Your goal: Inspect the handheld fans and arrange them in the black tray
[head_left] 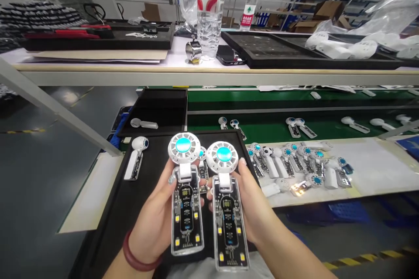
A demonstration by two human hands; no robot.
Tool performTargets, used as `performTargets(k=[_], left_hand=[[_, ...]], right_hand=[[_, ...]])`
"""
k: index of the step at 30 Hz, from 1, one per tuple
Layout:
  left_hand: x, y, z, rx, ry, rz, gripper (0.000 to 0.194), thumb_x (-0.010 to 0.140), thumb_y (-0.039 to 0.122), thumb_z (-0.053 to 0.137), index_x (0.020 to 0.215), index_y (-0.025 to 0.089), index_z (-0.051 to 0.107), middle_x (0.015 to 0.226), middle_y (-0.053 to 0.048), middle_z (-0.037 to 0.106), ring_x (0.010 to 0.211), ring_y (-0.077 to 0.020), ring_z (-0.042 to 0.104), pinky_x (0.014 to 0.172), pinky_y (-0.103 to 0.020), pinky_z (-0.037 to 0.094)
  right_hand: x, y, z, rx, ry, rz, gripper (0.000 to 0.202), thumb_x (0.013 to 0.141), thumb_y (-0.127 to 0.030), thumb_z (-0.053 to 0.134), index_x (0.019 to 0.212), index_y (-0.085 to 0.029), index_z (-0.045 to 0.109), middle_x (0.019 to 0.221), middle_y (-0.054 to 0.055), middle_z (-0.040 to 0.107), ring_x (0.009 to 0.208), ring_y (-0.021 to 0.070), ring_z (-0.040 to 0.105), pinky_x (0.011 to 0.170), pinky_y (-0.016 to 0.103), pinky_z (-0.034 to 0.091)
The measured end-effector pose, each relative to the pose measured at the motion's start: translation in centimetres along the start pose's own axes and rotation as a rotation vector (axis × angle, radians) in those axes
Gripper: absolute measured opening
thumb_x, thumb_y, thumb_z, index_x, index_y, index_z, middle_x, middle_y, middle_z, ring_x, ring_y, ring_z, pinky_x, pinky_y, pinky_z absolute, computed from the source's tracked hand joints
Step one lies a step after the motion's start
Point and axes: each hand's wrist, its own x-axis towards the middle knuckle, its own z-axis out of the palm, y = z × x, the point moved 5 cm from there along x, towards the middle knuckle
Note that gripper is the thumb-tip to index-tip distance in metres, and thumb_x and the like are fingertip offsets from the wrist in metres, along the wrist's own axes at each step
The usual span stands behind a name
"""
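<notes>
My left hand [159,207] is closed round a handheld fan [187,222] with a white round head, a bright blue centre and a clear handle showing a circuit board. A second handheld fan [230,226] of the same kind is in my right hand [253,200], its fingers wrapped behind the handle. Both fans stand side by side, heads up, and do not touch. Behind and between them a third fan [203,170] is partly hidden; I cannot tell whether it lies on the black tray [114,209] or is held. Another fan [134,159] lies at that tray's left.
Several fans [296,161] lie on the white table at right, one with a lit handle [299,188]. More rest on the green belt [203,122]. The shelf edge [209,79] crosses ahead, bearing a large water bottle [211,13], a phone [230,55] and black trays [271,50].
</notes>
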Motion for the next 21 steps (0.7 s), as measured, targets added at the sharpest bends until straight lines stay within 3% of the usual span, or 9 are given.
performTargets(k=[6, 10, 12, 14, 16, 18, 19, 21], left_hand=[[1.0, 2.0, 1.3, 0.049, -0.011, 0.08, 0.052, 0.085, 0.025, 0.043, 0.133, 0.037, 0.024, 0.121, -0.006, 0.055, 0.086, -0.0195, 0.062, 0.07, -0.037, 0.054], [2.1, 2.4, 0.1, 0.13, 0.001, 0.067, 0.055, 0.084, 0.026, 0.045, 0.133, 0.036, 0.023, 0.12, -0.006, 0.056, 0.084, -0.0174, 0.062, 0.067, -0.031, 0.052], [3.5, 2.4, -2.0, 0.236, 0.004, 0.037, 0.064, 0.08, 0.022, 0.049, 0.135, 0.036, 0.018, 0.122, -0.005, 0.054, 0.092, -0.0181, 0.06, 0.075, -0.03, 0.049], [5.2, 2.8, -5.5, 0.489, 0.084, 0.034, 0.072, 0.076, 0.018, 0.05, 0.136, 0.033, 0.013, 0.128, -0.004, 0.048, 0.107, -0.0199, 0.052, 0.09, -0.033, 0.042], [6.8, 3.9, -9.7, 0.852, 0.261, 0.048, 0.073, 0.073, 0.019, 0.049, 0.137, 0.025, 0.015, 0.136, -0.006, 0.038, 0.122, -0.0224, 0.038, 0.102, -0.035, 0.029], [7.6, 5.5, -13.1, 1.104, 0.396, 0.059, 0.072, 0.07, 0.02, 0.049, 0.136, 0.017, 0.02, 0.14, -0.01, 0.03, 0.129, -0.0249, 0.026, 0.106, -0.037, 0.018], [7.6, 6.3, -14.3, 1.153, 0.414, 0.049, 0.072, 0.068, 0.02, 0.05, 0.135, 0.016, 0.022, 0.14, -0.011, 0.029, 0.13, -0.0257, 0.023, 0.106, -0.039, 0.018], [6.8, 7.9, -15.3, 1.199, 0.338, -0.001, 0.073, 0.064, 0.015, 0.05, 0.133, 0.02, 0.027, 0.14, -0.01, 0.029, 0.128, -0.026, 0.026, 0.104, -0.039, 0.024]], right_hand=[[1.4, -1.9, 0.7, -0.078, 0.032, -0.058, 0.062, 0.078, -0.067, 0.031, 0.074, -0.014, 0.062, 0.062, 0.005, 0.059, 0.055, 0.0149, 0.055, 0.052, 0.025, 0.042], [3.2, -1.9, 0.4, -0.145, 0.06, -0.054, 0.055, 0.076, -0.065, 0.038, 0.079, -0.014, 0.06, 0.067, 0.006, 0.06, 0.061, 0.0171, 0.057, 0.057, 0.029, 0.045], [4.7, -2.2, -0.4, -0.352, 0.112, -0.147, 0.041, 0.074, -0.055, 0.052, 0.09, -0.017, 0.058, 0.084, 0.006, 0.063, 0.077, 0.0195, 0.058, 0.071, 0.031, 0.045], [6.6, -2.8, -0.8, -0.694, 0.124, -0.274, 0.039, 0.072, -0.041, 0.06, 0.104, -0.02, 0.052, 0.103, 0.006, 0.06, 0.097, 0.0212, 0.054, 0.087, 0.034, 0.039], [9.0, -2.9, -0.3, -1.068, 0.031, -0.369, 0.042, 0.073, -0.029, 0.058, 0.113, -0.022, 0.048, 0.115, 0.006, 0.054, 0.107, 0.0217, 0.048, 0.093, 0.036, 0.034], [11.3, -2.6, 1.1, -1.417, -0.126, -0.466, 0.042, 0.072, -0.018, 0.052, 0.113, -0.027, 0.051, 0.113, 0.003, 0.054, 0.105, 0.0211, 0.047, 0.091, 0.037, 0.034], [12.4, -2.3, 2.0, -1.565, -0.204, -0.538, 0.043, 0.072, -0.013, 0.049, 0.111, -0.029, 0.053, 0.108, 0.002, 0.056, 0.101, 0.0202, 0.048, 0.089, 0.036, 0.033], [14.2, -1.8, 3.9, -1.766, -0.314, -0.676, 0.045, 0.071, -0.007, 0.045, 0.108, -0.031, 0.055, 0.099, 0.0, 0.06, 0.095, 0.0182, 0.049, 0.085, 0.036, 0.032]])
